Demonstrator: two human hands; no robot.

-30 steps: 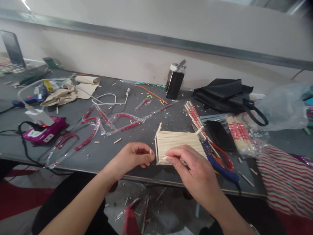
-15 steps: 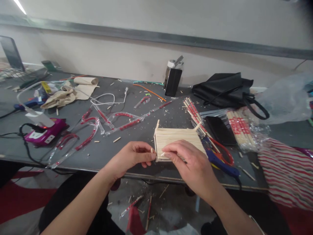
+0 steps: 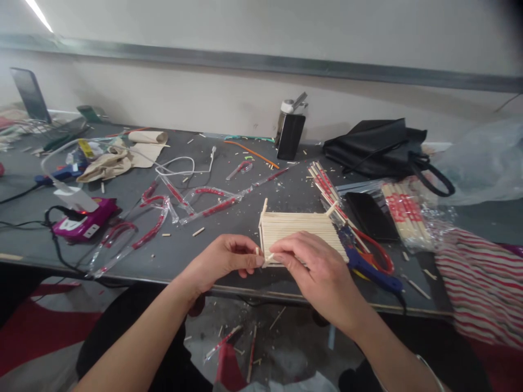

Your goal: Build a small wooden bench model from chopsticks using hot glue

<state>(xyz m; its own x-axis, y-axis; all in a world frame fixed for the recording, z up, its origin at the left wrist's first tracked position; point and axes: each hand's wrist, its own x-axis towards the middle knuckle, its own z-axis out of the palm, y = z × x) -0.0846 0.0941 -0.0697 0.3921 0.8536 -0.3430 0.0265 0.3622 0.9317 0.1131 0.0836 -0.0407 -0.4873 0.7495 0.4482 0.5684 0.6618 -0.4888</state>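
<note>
- Pinching a short stick piece (image 3: 257, 251) between thumb and index finger, your left hand (image 3: 233, 256) sits at the near left corner of the stick panel (image 3: 302, 222)
- Your right hand (image 3: 316, 262) is over the panel's near part, thumb and forefinger closed on a small pale piece (image 3: 270, 257), its tip close to your left fingertips; you can't tell whether the two pieces touch
- The panel lies flat on the grey table (image 3: 220, 226), near its front edge, with one stub (image 3: 265, 206) rising at the far left corner and another (image 3: 332, 208) slanting at the far right
- Just right of it you have a blue-handled tool (image 3: 382, 279), and behind that a black phone (image 3: 370, 215)
- Beyond the panel's far right corner lie loose sticks (image 3: 324, 182) with red wrappers
</note>
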